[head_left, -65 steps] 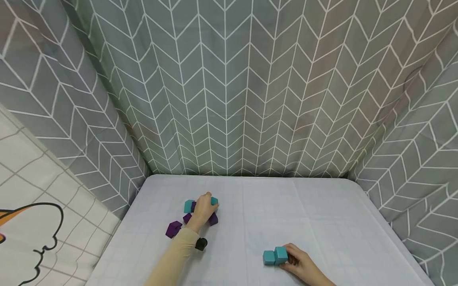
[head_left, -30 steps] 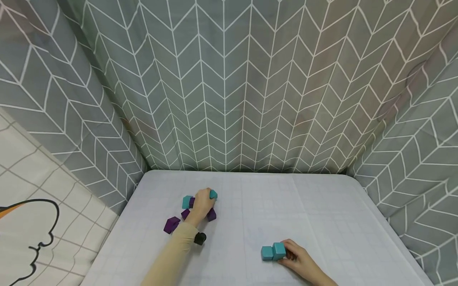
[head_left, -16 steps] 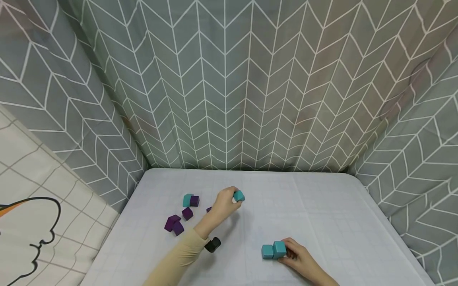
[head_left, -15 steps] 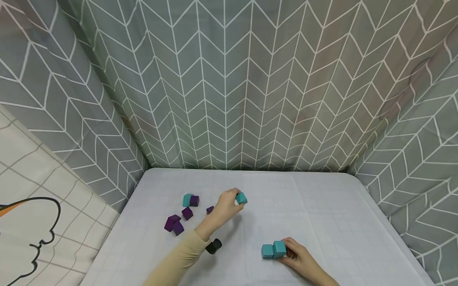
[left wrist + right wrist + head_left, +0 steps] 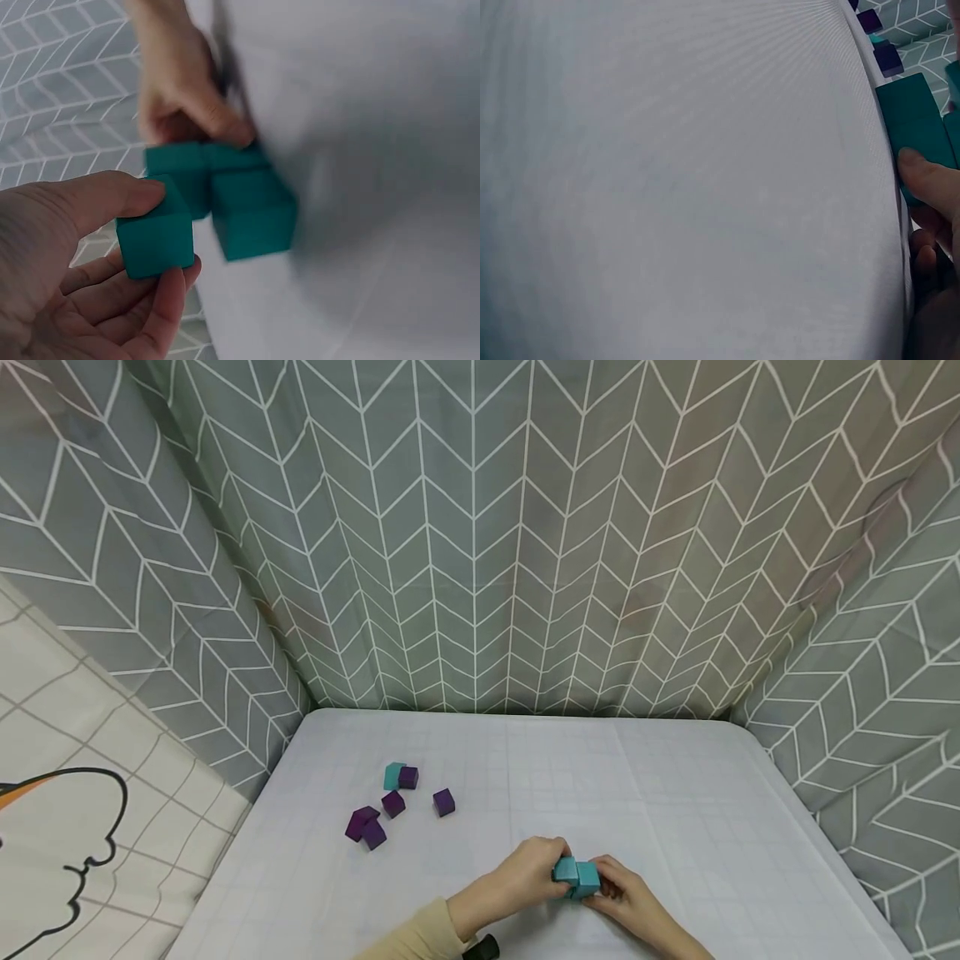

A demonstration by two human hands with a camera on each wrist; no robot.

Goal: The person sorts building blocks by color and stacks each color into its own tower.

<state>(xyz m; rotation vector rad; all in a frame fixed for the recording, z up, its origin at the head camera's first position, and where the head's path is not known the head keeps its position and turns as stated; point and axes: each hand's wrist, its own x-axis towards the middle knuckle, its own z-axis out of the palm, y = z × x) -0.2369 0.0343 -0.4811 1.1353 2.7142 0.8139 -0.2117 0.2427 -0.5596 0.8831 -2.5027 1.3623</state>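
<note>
My left hand (image 5: 528,872) pinches a teal cube (image 5: 155,238) between thumb and fingertips. It is close beside a small group of teal cubes (image 5: 255,214); whether they touch is unclear. Across from it, my right hand (image 5: 633,902) grips the right end of that group, thumb along the near side. In the right wrist view its thumb (image 5: 930,180) presses on a teal block (image 5: 915,112). The left hand partly covers the group in the head view.
Toward the table's far left lie several purple cubes (image 5: 444,802) and one teal cube (image 5: 393,775) against a purple one (image 5: 408,777). A white cloth covers the table (image 5: 675,802). Patterned curtains (image 5: 480,568) stand behind and at the sides.
My left hand has carried a teal cube from the far-left cluster, right and nearer, to the teal cubes at the right hand. The right hand has stayed in place, holding on.
</note>
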